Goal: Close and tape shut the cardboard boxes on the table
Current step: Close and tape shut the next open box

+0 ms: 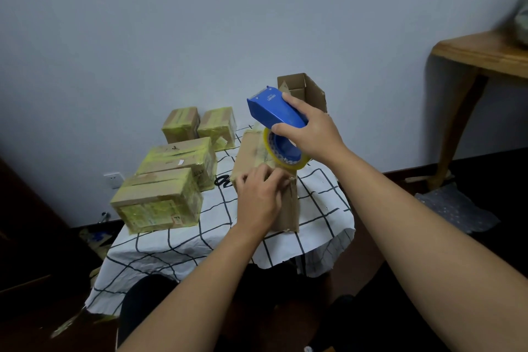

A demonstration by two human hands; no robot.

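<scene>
- Two bare forearms reach in from the bottom edge, over a white cloth (pixel 200 240) with a black grid, wrinkled and draped off the table.
- Left hand (pixel 261 197) lies on the near top edge of a plain brown cardboard box (pixel 287 210), fingers bent and pressing there; whether they pinch tape cannot be told.
- Right hand (pixel 310 130) has fingers and thumb wrapped around a glossy blue plastic tape dispenser (pixel 274 111), raised above that box; its white lettering is too small to read.
- Yellowish clear tape roll (pixel 285 156) sits under the dispenser, touching the box top.
- Four taped boxes (pixel 158 203) stand to the left, shiny with yellow-green tape; their labels are illegible.
- An open box (pixel 310 88) stands behind, partly hidden by the dispenser.
- Wooden side table (pixel 483 56) is cut off at the right edge.
</scene>
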